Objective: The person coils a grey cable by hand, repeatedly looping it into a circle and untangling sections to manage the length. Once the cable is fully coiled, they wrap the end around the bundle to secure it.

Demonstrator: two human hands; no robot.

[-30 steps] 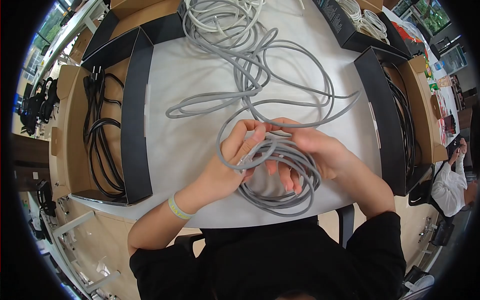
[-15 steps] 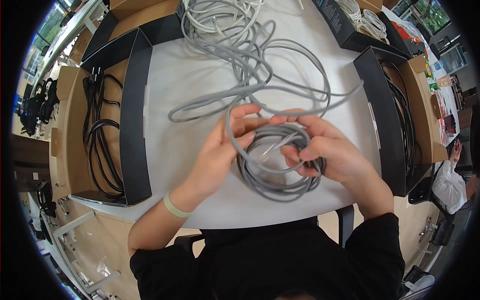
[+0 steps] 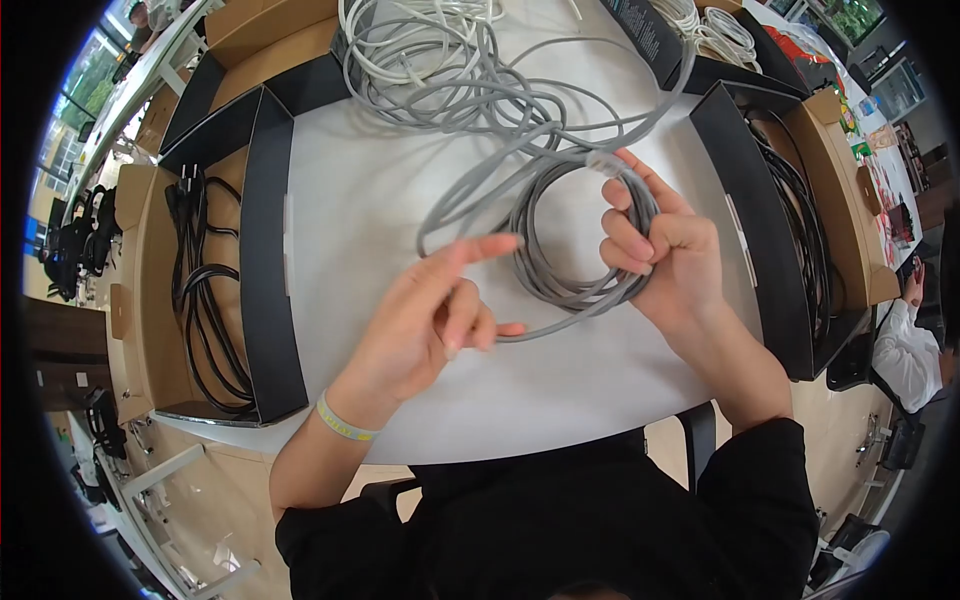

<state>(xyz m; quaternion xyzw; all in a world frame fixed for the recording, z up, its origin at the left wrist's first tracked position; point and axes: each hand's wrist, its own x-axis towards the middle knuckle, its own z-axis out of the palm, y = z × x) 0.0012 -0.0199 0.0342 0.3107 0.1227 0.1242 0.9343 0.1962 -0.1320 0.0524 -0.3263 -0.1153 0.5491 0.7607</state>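
My right hand (image 3: 668, 252) grips a coil of grey cable (image 3: 545, 280) by its right side and holds it just above the white table (image 3: 345, 210). A clear plug (image 3: 603, 162) sticks out at the top of the coil, by my fingertips. My left hand (image 3: 430, 325) is left of the coil with the index finger stretched out and the other fingers curled. A loose strand of the same cable runs from the coil's bottom into those curled fingers. It comes out as a loop past the index finger, toward the pile at the back.
A tangle of grey and white cables (image 3: 440, 60) lies at the table's far side. An open cardboard box with black power cords (image 3: 200, 290) stands left, another with black cables (image 3: 800, 210) right, one with white cables (image 3: 715, 30) at the back right. Another person (image 3: 900, 350) sits at the right edge.
The coil has moved up and to the right in my right hand. My left hand has come off the coil, dropped down and left, and now has only a loose strand in it.
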